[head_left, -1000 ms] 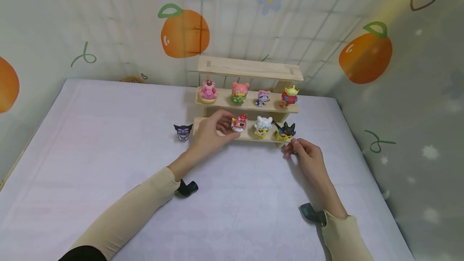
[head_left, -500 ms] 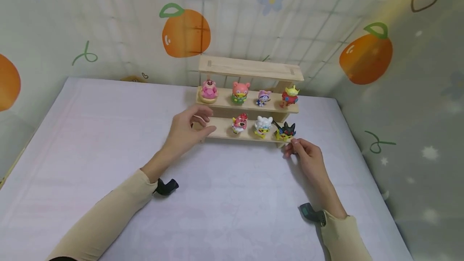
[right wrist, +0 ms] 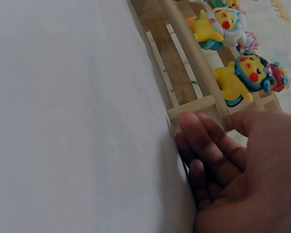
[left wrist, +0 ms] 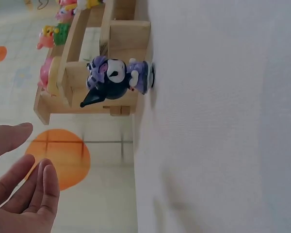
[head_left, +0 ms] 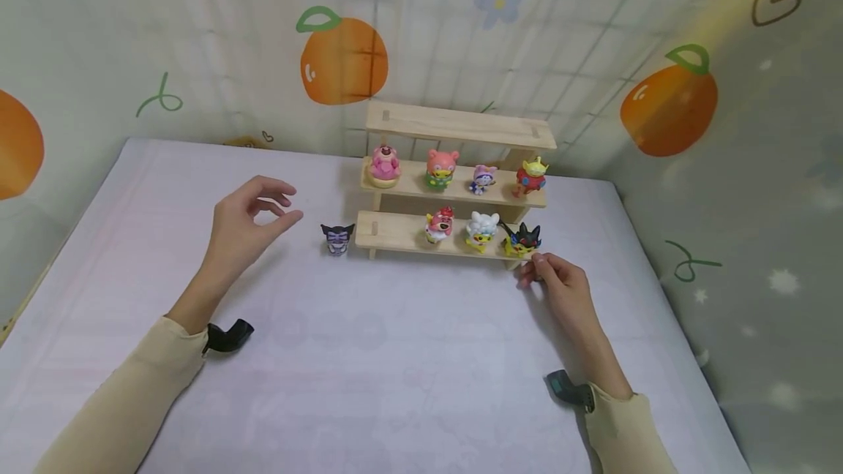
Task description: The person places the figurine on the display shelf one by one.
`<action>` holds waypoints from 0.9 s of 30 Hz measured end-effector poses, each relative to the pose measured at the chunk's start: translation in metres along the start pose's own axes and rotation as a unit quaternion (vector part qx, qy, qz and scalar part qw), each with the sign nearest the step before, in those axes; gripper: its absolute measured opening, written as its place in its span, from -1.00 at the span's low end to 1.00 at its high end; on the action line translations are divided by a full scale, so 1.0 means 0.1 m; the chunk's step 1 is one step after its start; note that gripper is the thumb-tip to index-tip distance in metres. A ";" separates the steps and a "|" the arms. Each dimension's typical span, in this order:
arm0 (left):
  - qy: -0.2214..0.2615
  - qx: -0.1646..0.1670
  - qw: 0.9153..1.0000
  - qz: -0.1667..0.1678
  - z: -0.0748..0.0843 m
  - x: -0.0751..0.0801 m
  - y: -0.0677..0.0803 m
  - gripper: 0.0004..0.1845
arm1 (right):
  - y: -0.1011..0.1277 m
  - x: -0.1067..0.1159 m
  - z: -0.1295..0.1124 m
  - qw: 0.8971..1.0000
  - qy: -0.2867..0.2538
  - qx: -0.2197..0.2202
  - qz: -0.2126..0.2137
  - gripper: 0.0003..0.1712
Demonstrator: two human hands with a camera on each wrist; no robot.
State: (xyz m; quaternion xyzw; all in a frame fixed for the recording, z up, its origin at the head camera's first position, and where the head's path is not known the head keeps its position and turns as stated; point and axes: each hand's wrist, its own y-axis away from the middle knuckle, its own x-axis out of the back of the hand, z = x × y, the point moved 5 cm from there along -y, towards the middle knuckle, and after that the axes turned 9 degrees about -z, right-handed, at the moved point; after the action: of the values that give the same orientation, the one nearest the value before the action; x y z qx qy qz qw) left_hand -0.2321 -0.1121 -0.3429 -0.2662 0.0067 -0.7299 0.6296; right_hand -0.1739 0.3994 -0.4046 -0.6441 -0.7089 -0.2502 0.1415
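My left hand (head_left: 246, 222) hovers over the left of the table, thumb and fingers apart, holding nothing. Between it and the wooden display shelf (head_left: 395, 231) stands a black-and-purple figurine (head_left: 338, 238), upright on the cloth and facing the left wrist camera (left wrist: 114, 75). At the shelf's lower right corner, my right hand (head_left: 560, 284) pinches the board's end, thumb on its edge and fingers curled by the leg. Closest to that hand is a yellow figurine with a black hood (head_left: 522, 238). A white-hooded yellow figurine (head_left: 483, 231) and a red-and-pink bear figurine (head_left: 439, 225) share the lower step.
On the middle step stand a pink bear (head_left: 385, 165), a pink-hooded figurine (head_left: 441, 169), a small purple one (head_left: 483, 179) and a green-headed alien (head_left: 530, 176). The top board (head_left: 461, 125) is bare. Behind the white-covered table (head_left: 369, 371) hangs a fruit-print curtain (head_left: 250, 42).
My left hand has let go of the red-and-pink bear figurine on the lower step and moved left, past the black-and-purple figurine. My right hand has stayed at the shelf corner.
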 end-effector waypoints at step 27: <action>-0.034 0.062 0.980 -0.185 -0.29 -0.54 0.02 -0.55 | 0.00 0.01 -0.01 1.000 0.007 -0.003 0.000 -0.35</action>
State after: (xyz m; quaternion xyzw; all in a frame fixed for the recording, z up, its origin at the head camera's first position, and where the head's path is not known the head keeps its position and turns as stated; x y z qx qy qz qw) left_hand -0.2384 -0.0721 -0.3887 -0.2483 -0.1094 -0.8233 0.4986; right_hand -0.1740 0.3996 -0.4037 -0.6427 -0.7073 -0.2564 0.1446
